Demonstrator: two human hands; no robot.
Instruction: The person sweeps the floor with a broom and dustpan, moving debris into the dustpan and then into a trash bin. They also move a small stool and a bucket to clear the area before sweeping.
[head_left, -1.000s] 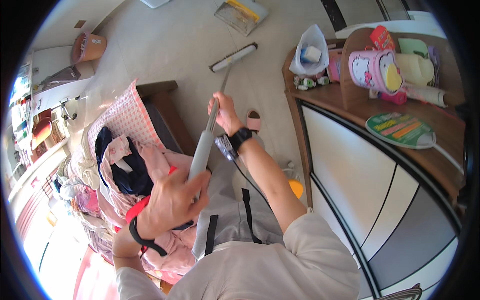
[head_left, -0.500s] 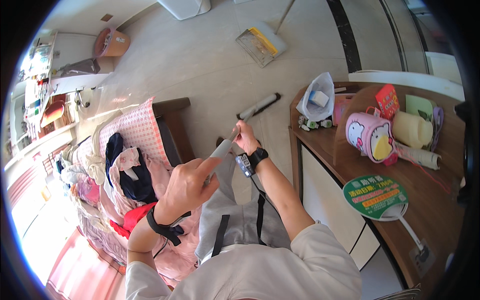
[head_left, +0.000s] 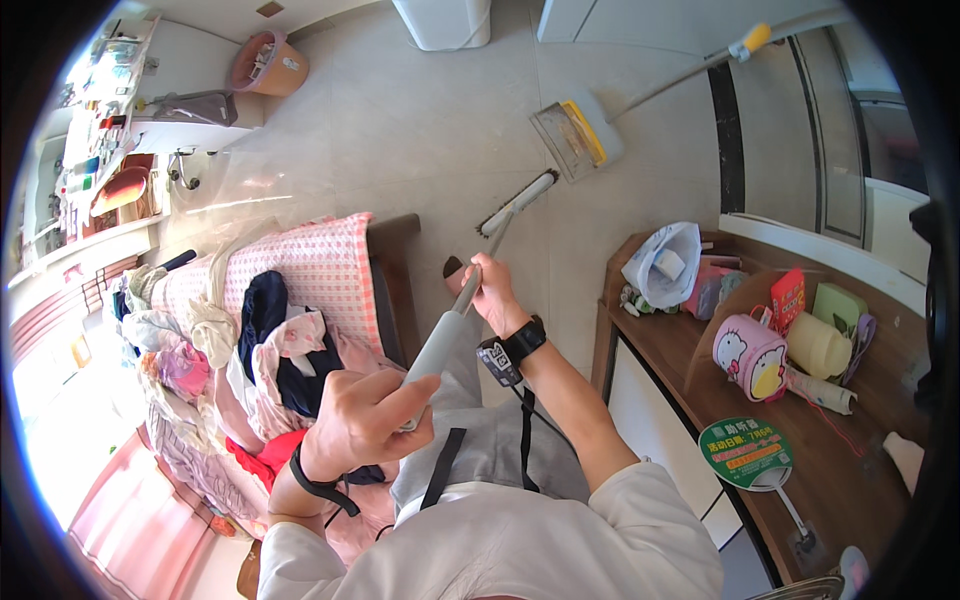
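Observation:
A broom with a grey handle is held in both hands, slanting away from my body. My left hand (head_left: 370, 420) is closed round the thick upper end of the handle near my waist. Farther down, my right hand (head_left: 492, 295) grips the thinner shaft. The broom head (head_left: 518, 204), white with dark bristles, rests on the tiled floor ahead. Just beyond it lies a long-handled dustpan (head_left: 585, 140) with a yellow strip and a pale grey back. A narrow gap separates the broom head from the dustpan's front edge.
To the left, a bed (head_left: 345, 250) with a pink checked cover carries piled clothes (head_left: 300, 345). A wooden cabinet (head_left: 660, 350) on the right holds a plastic bag (head_left: 665, 265), a pink container (head_left: 745, 355) and a green fan (head_left: 745, 453). An orange bin (head_left: 283, 70) stands at the far left.
The view has tilted up, showing more floor and the dustpan's yellow-topped handle. The broom head is now closer to the dustpan. Both hands keep their hold on the broom.

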